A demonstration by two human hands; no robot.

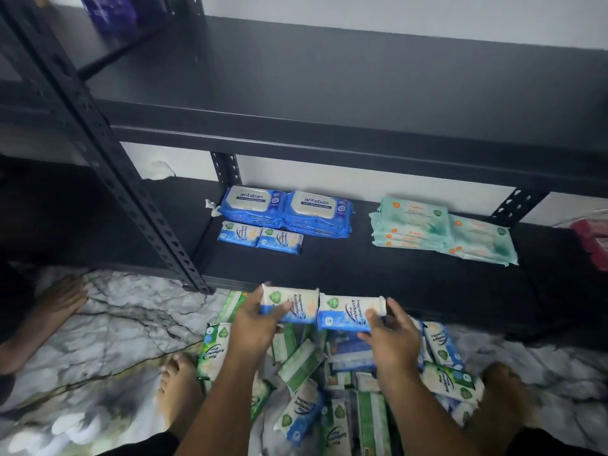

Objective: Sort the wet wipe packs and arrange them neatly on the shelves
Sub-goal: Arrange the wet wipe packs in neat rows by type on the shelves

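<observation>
My left hand [255,319] grips a small blue-and-white wipe pack [294,302], and my right hand [390,334] grips a second one [345,312] beside it. Both packs hang just in front of the bottom shelf [378,274]. On that shelf lie two large blue Antabax packs [286,207], two small blue-and-white packs [260,236] in front of them, and stacks of pale green packs [441,230] to the right. A loose pile of green and blue packs [329,373] covers the floor under my hands.
A bare black upper shelf [329,93] overhangs the bottom one. A black perforated upright [131,192] slants down on the left. Another person's hand [61,297] rests on the marble floor [115,324] at left. My bare feet flank the pile. Something red [592,238] sits at far right.
</observation>
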